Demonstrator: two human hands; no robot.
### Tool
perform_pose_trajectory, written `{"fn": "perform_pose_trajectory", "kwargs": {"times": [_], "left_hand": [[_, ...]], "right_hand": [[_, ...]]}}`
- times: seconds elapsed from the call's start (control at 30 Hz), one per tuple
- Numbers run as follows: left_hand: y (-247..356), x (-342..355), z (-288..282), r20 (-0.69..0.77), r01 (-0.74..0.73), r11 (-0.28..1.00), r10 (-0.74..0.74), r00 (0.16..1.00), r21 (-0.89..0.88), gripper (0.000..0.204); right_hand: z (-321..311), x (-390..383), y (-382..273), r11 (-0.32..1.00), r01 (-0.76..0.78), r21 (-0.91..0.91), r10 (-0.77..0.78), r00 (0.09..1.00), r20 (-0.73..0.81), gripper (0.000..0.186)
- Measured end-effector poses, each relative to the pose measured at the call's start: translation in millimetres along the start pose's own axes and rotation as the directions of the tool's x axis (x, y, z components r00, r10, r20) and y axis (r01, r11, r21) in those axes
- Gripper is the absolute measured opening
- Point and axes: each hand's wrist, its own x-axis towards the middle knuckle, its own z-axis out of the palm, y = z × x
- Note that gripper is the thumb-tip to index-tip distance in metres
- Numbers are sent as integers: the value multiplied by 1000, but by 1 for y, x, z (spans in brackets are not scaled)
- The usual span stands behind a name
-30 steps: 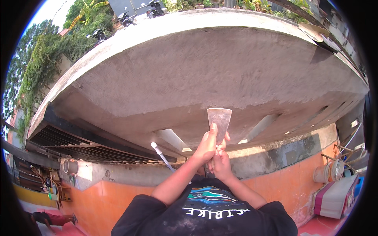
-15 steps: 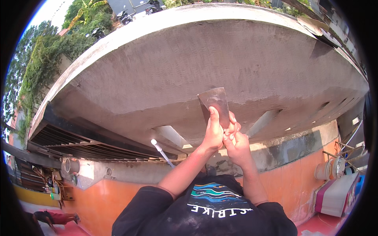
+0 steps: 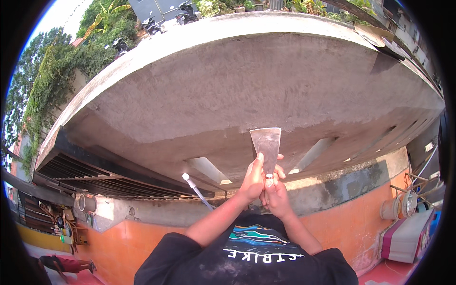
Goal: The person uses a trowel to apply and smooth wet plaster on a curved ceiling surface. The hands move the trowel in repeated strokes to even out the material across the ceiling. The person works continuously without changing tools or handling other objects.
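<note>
A wide metal scraper (image 3: 267,142), its blade flaring toward the far end, points away from me, up against the grey rendered wall (image 3: 228,90). My left hand (image 3: 253,181) is closed round the lower blade, its thumb lying along the near face. Lower down, my right hand (image 3: 276,192) is wrapped round the handle, which the fingers mostly hide. The blade's edge lies by the line where the lighter render above meets a darker band below. Whether the edge touches the wall, I cannot tell.
Slots (image 3: 209,169) pierce the wall below the scraper. A dark slatted frame (image 3: 109,173) stands at the left, and a white-tipped pole (image 3: 194,187) slants up beside my left forearm. Buckets (image 3: 396,205) sit at the right. Another person (image 3: 66,263) is far off at lower left.
Both hands and the scraper have drawn down, nearer to my body, with the blade turned more upright and facing me. The grip remains on the scraper.
</note>
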Motion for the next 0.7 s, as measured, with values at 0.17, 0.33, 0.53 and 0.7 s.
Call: {"fn": "perform_pose_trajectory", "kwargs": {"times": [0.17, 0.33, 0.53, 0.7], "left_hand": [[1, 0, -8, -22, -25, 997, 26, 999, 78, 64], [10, 13, -3, -36, -213, 977, 212, 977, -10, 63], [54, 25, 9, 23, -452, 886, 456, 890, -103, 66], [33, 1, 9, 58, -133, 975, 125, 991, 180, 65]], "right_hand": [[8, 4, 14, 998, -18, -65, 11, 994, -105, 30], [17, 23, -18, 932, 172, -318, -218, 970, -112, 25], [8, 47, -82, 922, 180, -342, -165, 984, 73, 24], [12, 12, -37, 999, 41, -16, -40, 996, 79, 28]]}}
